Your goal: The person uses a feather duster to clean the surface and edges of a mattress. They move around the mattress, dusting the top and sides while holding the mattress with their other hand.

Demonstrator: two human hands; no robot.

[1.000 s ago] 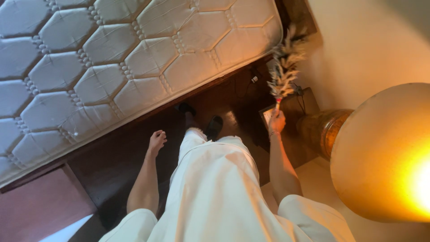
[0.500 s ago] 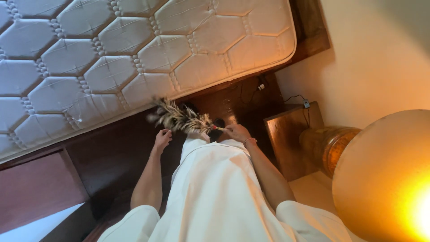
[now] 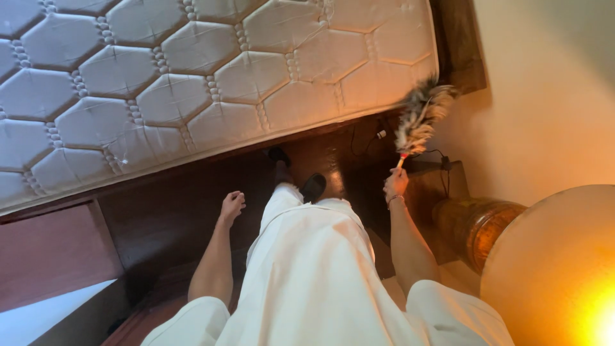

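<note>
Feather duster (image 3: 418, 122) points up-right, gripped by right hand (image 3: 396, 183); left hand (image 3: 231, 207) loose, empty.

The right hand (image 3: 396, 182) holds a feather duster (image 3: 419, 118) up near the mattress (image 3: 192, 83) corner. The left hand (image 3: 231, 206) hangs loose, holding nothing.

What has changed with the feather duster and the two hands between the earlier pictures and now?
The right hand swung the grey-and-white feather duster from in front of the legs out to the right and up, toward the corner of the white quilted mattress. It kept hold of the handle throughout. The left hand stayed empty and hanging, and the round glowing lamp stayed in place.
</note>
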